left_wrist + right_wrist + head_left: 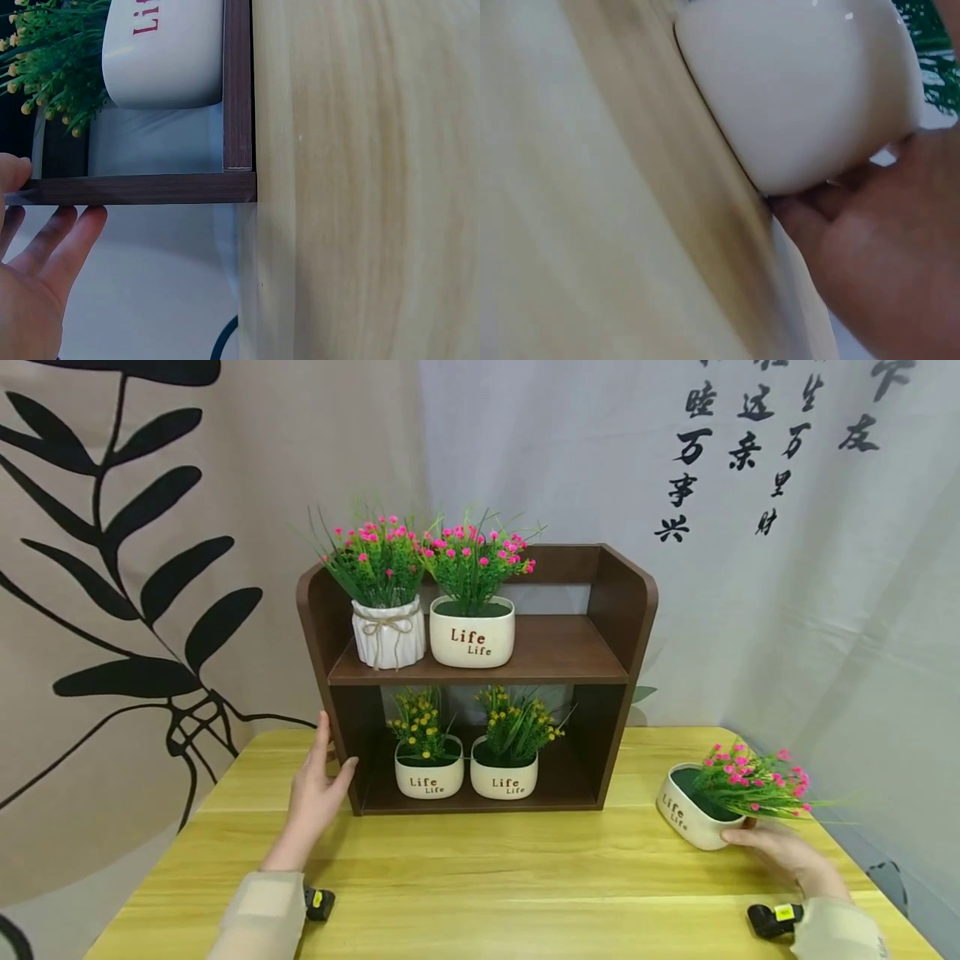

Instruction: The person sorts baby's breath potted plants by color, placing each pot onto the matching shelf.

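My left hand holds the left side panel of a dark brown two-tier shelf, thumb on the inner side and fingers along the outside, as the left wrist view shows. At the table's right side my right hand grips an artificial potted plant with pink flowers, its white oval "Life" pot tilted. In the right wrist view the pot has its lower edge right at the wooden tabletop, with fingers around its end; part of them is hidden behind it.
On the upper tier stand a pink-flowered plant in a white pot with a twine bow and another in a "Life" pot. Two yellow-flowered plants in "Life" pots sit below. The wooden table backs onto a printed curtain.
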Available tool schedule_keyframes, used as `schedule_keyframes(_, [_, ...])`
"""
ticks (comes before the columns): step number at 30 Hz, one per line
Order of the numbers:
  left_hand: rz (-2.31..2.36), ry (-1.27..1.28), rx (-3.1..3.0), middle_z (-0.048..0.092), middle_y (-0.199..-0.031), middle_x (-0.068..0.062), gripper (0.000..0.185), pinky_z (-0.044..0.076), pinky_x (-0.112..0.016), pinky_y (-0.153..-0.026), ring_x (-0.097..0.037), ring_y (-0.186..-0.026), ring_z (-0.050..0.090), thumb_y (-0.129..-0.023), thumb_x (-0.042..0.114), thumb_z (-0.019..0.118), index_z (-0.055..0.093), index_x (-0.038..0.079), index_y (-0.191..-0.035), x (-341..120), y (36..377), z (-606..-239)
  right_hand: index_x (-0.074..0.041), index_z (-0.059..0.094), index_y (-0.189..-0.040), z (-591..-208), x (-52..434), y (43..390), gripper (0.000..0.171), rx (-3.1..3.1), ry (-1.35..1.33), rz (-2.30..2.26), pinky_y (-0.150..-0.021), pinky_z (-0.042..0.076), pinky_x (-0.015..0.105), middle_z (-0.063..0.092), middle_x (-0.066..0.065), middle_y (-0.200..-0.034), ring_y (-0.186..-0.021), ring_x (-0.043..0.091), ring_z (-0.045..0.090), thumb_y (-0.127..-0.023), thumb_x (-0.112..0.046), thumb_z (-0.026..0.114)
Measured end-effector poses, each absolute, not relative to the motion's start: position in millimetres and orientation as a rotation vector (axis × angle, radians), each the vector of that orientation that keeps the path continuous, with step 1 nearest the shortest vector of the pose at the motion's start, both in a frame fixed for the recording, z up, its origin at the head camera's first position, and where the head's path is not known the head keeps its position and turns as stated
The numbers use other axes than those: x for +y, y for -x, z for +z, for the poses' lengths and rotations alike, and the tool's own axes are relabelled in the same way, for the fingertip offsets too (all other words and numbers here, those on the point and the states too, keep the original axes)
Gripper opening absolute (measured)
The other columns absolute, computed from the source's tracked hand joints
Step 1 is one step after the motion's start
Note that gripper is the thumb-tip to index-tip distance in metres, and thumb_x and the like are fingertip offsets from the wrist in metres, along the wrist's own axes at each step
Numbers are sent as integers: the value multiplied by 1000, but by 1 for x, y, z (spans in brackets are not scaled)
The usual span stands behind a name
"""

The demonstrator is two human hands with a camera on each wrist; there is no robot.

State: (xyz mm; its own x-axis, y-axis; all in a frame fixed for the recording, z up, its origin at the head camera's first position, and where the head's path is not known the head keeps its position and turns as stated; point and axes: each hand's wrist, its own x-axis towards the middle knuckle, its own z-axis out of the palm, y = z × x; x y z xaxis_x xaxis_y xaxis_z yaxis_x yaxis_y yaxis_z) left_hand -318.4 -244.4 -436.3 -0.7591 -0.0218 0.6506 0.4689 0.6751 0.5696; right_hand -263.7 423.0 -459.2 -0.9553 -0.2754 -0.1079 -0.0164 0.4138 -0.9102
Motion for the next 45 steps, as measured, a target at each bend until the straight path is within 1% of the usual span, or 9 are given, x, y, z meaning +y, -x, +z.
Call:
schedule_keyframes(2, [-990, 344, -2249, 27, -153, -25, 91, 51, -28, -55, -47, -106, 57, -92, 3, 65, 7, 26, -158, -245, 318, -436, 10, 53, -118, -459, 414, 265, 35, 2503, 260, -1576, -83, 41, 16, 59, -12, -109, -95, -3, 52, -94, -13, 62])
schedule_keyframes(6, [-980, 355, -2246, 27, -153, -25, 91, 53, -30, -56, -47, -110, 55, -91, 2, 65, 8, 25, -158, -245, 318, -434, 17, 45, -129, -460, 400, 267, 58, 2722, 196, -1443, -84, 41, 17, 63, 4, -116, -98, 3, 54, -89, -18, 68])
schedule_keyframes(12, [-966, 361, -2250, 28, -154, -23, 92, 53, -31, -57, -45, -107, 57, -91, 1, 65, 7, 26, -158, -245, 317, -434, 16, 46, -133, -463, 392, 269, 70, 2803, 8, -1255, -98, 40, 50, 54, 31, -128, -114, 34, 52, -88, -33, 70])
schedule_keyframes(15, [-967, 357, -2252, 29, -153, -24, 92, 53, -32, -57, -45, -106, 57, -90, 2, 65, 7, 26, -158, -244, 317, -434, 16, 44, -134, -466, 391, 270, 71, 2814, -12, -1273, -99, 39, 52, 53, 32, -129, -117, 38, 51, -88, -32, 70])
schedule_keyframes(25, [-987, 368, -2259, 29, -152, -26, 92, 54, -33, -58, -45, -105, 58, -90, 2, 65, 7, 25, -158, -241, 316, -435, 14, 36, -138, -464, 388, 270, 75, 2771, -63, -1405, -81, 41, 17, 51, 31, -130, -102, 10, 53, -88, -29, 72])
schedule_keyframes(31, [-988, 355, -2266, 29, -152, -27, 92, 54, -33, -58, -46, -106, 57, -91, 2, 65, 7, 26, -158, -240, 315, -435, 12, 43, -132, -456, 381, 270, 67, 2855, -20, -1357, -78, 44, 21, 62, 22, -113, -93, 11, 55, -87, -28, 72])
schedule_keyframes(37, [-983, 341, -2277, 29, -152, -26, 91, 53, -33, -58, -46, -106, 57, -91, 3, 65, 7, 24, -158, -240, 316, -434, 8, 55, -107, -434, 375, 268, 50, 2869, -84, -1245, -69, 42, 31, 55, 8, -85, -80, 19, 47, -85, -33, 71])
schedule_keyframes(41, [-991, 333, -2281, 28, -152, -26, 91, 54, -35, -60, -46, -107, 57, -92, 4, 64, 5, 27, -158, -240, 316, -432, 6, 58, -100, -420, 371, 267, 45, 2858, -102, -1220, -69, 40, 32, 53, 9, -87, -81, 21, 45, -85, -35, 71])
schedule_keyframes(45, [-993, 320, -2282, 27, -153, -25, 91, 54, -38, -61, -46, -108, 56, -92, 4, 64, 5, 27, -158, -240, 315, -432, 11, 56, -113, -412, 366, 266, 48, 2838, 0, -1349, -71, 42, 31, 63, 11, -98, -86, 15, 52, -85, -24, 73])
